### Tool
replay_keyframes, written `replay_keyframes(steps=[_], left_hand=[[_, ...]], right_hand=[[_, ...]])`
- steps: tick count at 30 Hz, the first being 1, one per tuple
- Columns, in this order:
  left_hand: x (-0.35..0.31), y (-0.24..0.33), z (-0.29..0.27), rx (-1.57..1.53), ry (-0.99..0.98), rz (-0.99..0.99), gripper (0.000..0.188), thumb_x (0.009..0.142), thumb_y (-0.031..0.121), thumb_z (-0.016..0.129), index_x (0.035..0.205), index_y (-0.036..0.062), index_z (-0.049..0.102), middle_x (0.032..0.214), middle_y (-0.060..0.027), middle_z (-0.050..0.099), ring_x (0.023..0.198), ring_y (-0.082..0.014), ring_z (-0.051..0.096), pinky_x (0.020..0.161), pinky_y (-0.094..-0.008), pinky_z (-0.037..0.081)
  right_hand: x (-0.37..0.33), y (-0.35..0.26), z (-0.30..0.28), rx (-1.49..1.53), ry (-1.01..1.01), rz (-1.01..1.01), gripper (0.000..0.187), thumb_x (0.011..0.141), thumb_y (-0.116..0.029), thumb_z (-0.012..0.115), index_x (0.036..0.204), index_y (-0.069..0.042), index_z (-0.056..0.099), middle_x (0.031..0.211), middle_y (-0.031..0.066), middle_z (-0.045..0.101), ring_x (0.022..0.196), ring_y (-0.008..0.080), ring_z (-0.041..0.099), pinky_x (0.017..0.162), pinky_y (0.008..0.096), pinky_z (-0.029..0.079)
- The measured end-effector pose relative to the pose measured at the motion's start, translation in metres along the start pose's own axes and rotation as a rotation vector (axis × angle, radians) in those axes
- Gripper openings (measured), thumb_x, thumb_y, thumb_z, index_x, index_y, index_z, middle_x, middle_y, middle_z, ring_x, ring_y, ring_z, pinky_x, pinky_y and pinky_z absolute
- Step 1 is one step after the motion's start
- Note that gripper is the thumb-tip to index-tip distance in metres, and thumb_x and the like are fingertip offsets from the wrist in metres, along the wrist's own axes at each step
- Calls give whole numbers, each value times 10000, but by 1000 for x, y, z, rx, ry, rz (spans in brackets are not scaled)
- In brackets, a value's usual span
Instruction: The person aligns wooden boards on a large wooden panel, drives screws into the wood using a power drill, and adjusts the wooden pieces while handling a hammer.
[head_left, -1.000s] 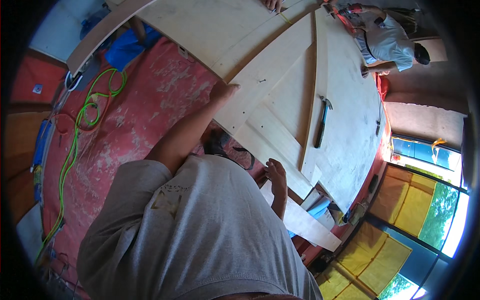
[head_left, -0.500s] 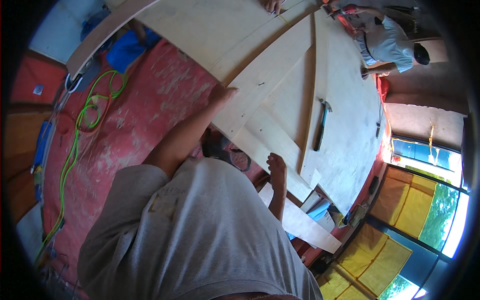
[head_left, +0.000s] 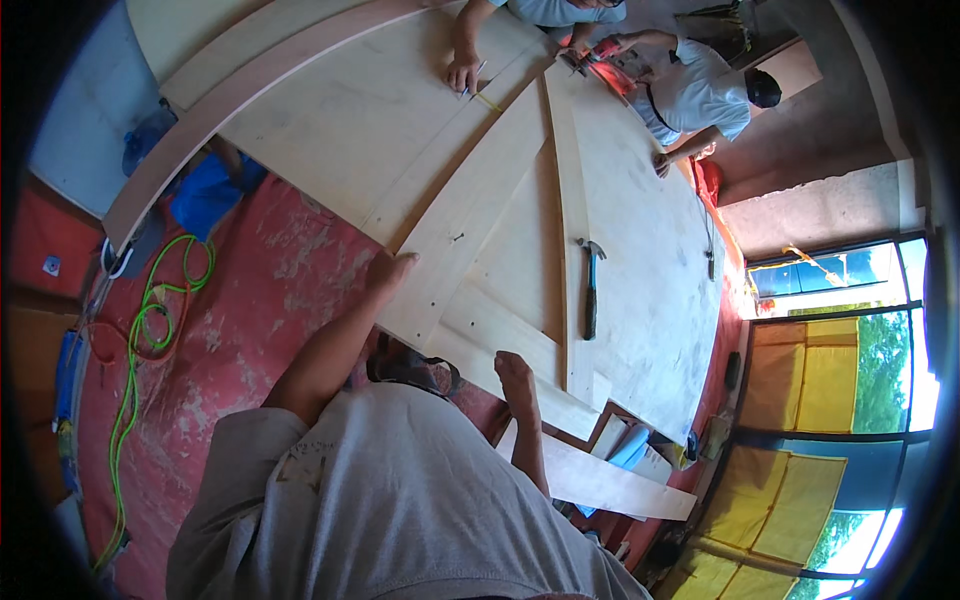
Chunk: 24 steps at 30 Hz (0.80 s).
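Note:
My left hand (head_left: pixel 390 272) grips the near end of a long flat wooden board (head_left: pixel 460 215), its thumb on top and its other fingers hidden at the edge. A nail (head_left: pixel 458 237) stands in that board. My right hand (head_left: pixel 515 378) is closed in a fist just off the near edge of another light board (head_left: pixel 505 350). Whatever it may hold is hidden. A claw hammer (head_left: pixel 591 290) with a dark blue handle lies on the large plywood panel (head_left: pixel 650 270), beside a narrow wooden strip (head_left: pixel 572 230).
Across the panel, a person's hand (head_left: pixel 462 75) holds a pencil-like thing by a yellow tape (head_left: pixel 488 102). Another person (head_left: pixel 700 90) leans over with a red power tool (head_left: pixel 605 48). Green cable (head_left: pixel 135 370) lies at left on the red surface; a loose plank (head_left: pixel 600 475) is at lower right.
The view has shifted, showing more of the people across the panel. My right hand's fingers have curled into a tighter fist. My left hand stays on the board.

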<state>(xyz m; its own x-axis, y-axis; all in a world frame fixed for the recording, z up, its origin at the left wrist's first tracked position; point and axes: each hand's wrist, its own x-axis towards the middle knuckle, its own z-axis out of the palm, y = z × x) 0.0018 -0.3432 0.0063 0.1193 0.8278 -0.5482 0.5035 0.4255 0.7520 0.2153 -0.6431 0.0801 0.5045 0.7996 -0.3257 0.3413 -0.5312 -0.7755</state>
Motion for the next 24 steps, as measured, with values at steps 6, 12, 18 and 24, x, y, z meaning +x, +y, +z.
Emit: replay_keyframes(steps=[6,12,18,24], left_hand=[[-2,8,1,22,-33,14,684,771,504,738,1101,-91,668,1134,-311,676,1104,-417,660,926,-466,525],[17,-18,11,-30,138,92,580,791,428,736,1050,-88,678,945,-223,727,896,-326,715,771,-449,536],[1,5,4,85,130,58,595,768,448,754,1056,-68,686,974,-218,731,906,-325,714,805,-436,543],[3,-11,3,-110,-3,10,572,749,420,782,1068,-46,690,1004,-213,729,940,-304,710,834,-411,541]], right_hand=[[5,17,-15,-59,111,-102,388,989,-291,607,1220,16,659,927,49,668,783,128,568,718,299,485],[59,47,-58,-297,282,-223,279,1011,-246,552,1052,-3,681,814,86,646,711,222,559,657,370,469],[149,26,-149,-534,598,-186,406,992,-333,564,1160,27,648,1033,295,664,980,443,628,843,498,500],[217,49,-172,-668,558,-84,596,987,-419,545,1308,84,554,1139,351,622,1126,485,575,971,520,473]])
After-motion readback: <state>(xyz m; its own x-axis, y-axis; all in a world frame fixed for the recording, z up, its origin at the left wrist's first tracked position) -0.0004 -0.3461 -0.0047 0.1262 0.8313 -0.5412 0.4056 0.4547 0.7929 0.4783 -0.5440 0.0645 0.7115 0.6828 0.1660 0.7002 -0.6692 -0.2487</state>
